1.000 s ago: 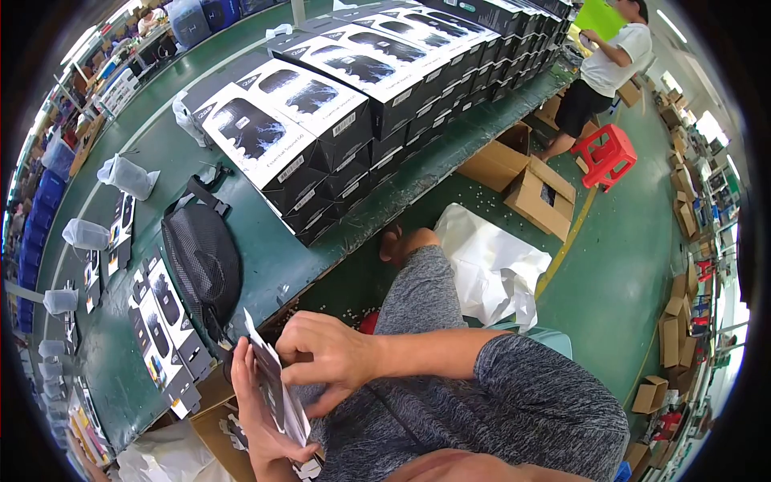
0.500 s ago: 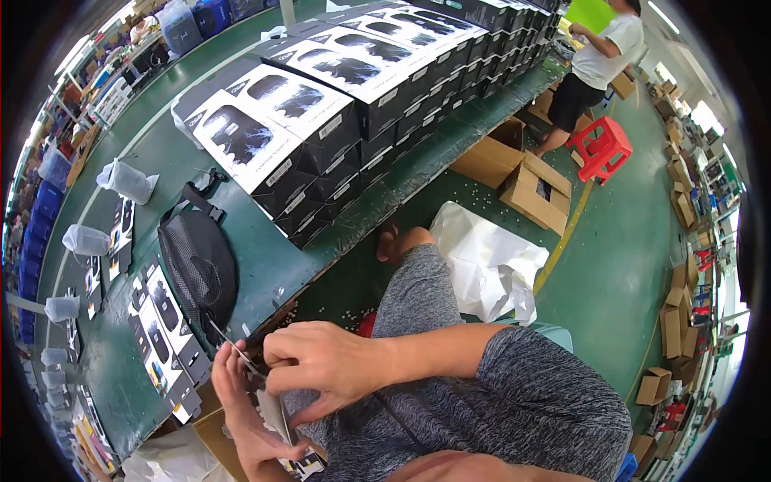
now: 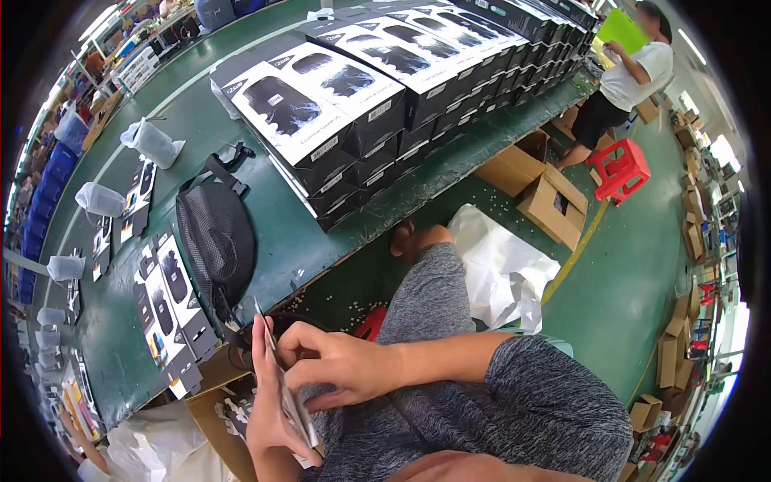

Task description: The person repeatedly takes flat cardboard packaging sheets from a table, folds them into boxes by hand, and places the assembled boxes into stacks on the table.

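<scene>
In my lap, at the near side of the table, I hold a thin flat carton, seen nearly edge-on. My left hand supports it from the left, its fingers along the upper end and the thumb near the lower end. The curled fingers of my right hand grip its inner side; their tips are partly hidden. Just beyond my hands, flat printed box blanks lie on the green table. Beside them rests a black mesh bag with straps.
Stacked black-and-white boxes fill the table's far part. Plastic-wrapped items stand along the left. Below my hands is an open carton with printed pieces. White sheeting, cardboard boxes, a red stool and a standing person are rightward.
The view has shifted, so the table appears further right and lower. My left fingers have straightened along the carton, which is now turned more edge-on; my right hand stays against it.
</scene>
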The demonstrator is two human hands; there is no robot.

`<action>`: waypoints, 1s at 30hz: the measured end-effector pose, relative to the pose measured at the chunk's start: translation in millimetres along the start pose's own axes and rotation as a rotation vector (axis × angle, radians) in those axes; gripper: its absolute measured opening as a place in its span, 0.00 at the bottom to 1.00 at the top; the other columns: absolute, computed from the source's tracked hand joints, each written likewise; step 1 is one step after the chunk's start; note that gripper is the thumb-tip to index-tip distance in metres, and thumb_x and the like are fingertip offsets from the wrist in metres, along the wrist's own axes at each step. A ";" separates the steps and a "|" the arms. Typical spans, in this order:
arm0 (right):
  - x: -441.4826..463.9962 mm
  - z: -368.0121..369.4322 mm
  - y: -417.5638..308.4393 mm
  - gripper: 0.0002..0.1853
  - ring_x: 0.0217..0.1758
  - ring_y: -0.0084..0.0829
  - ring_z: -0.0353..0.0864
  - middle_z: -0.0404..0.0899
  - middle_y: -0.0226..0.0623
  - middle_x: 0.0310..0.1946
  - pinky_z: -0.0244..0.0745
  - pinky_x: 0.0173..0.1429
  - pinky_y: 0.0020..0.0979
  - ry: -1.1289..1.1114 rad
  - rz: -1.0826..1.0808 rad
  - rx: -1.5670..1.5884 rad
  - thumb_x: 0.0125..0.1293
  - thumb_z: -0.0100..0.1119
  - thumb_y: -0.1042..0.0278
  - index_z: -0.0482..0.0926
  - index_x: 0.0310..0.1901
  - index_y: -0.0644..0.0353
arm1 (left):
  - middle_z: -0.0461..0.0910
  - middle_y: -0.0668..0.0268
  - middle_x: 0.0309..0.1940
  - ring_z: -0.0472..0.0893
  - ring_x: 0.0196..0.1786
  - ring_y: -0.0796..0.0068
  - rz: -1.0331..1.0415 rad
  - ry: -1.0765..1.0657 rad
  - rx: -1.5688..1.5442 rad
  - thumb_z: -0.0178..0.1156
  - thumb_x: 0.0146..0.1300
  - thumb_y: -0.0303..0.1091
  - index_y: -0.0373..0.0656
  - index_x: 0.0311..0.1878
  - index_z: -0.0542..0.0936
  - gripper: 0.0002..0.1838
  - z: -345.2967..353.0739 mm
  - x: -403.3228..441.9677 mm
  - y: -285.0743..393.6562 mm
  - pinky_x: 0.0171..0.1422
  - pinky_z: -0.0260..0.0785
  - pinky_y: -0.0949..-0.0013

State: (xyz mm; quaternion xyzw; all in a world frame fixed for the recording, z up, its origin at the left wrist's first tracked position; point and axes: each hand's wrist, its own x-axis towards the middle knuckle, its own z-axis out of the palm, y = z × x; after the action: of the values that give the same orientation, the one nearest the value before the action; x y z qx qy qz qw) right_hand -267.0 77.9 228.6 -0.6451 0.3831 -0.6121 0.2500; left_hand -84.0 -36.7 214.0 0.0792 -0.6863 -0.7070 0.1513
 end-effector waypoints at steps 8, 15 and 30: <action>9.0 -16.1 -13.2 0.20 0.36 0.37 0.83 0.76 0.36 0.39 0.80 0.35 0.37 -0.123 -0.022 -0.360 0.56 0.76 0.60 0.80 0.49 0.49 | 0.37 0.41 0.83 0.47 0.84 0.44 0.016 -0.213 0.108 0.88 0.25 0.60 0.37 0.84 0.39 0.88 -6.7 -0.2 7.3 0.85 0.42 0.46; 7.2 -32.6 -25.1 0.16 0.30 0.42 0.85 0.81 0.35 0.28 0.77 0.29 0.39 -0.459 0.172 -0.579 0.58 0.73 0.58 0.78 0.45 0.48 | 0.52 0.38 0.79 0.58 0.80 0.37 0.128 -0.122 0.540 0.85 0.26 0.53 0.49 0.84 0.55 0.76 -8.3 11.7 31.0 0.80 0.53 0.45; -5.6 -5.1 26.5 0.66 0.76 0.41 0.66 0.64 0.52 0.73 0.60 0.79 0.41 0.019 0.395 0.238 0.50 0.84 0.64 0.43 0.81 0.65 | 0.64 0.44 0.74 0.70 0.74 0.52 0.160 0.318 -0.341 0.83 0.46 0.40 0.35 0.83 0.45 0.69 -4.3 9.4 30.7 0.77 0.63 0.51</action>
State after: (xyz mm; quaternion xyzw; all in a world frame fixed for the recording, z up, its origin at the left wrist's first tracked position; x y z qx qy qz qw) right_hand -276.7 67.7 204.9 -0.5176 0.4295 -0.5981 0.4357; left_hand -88.2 -44.2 245.2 0.1082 -0.5288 -0.7769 0.3242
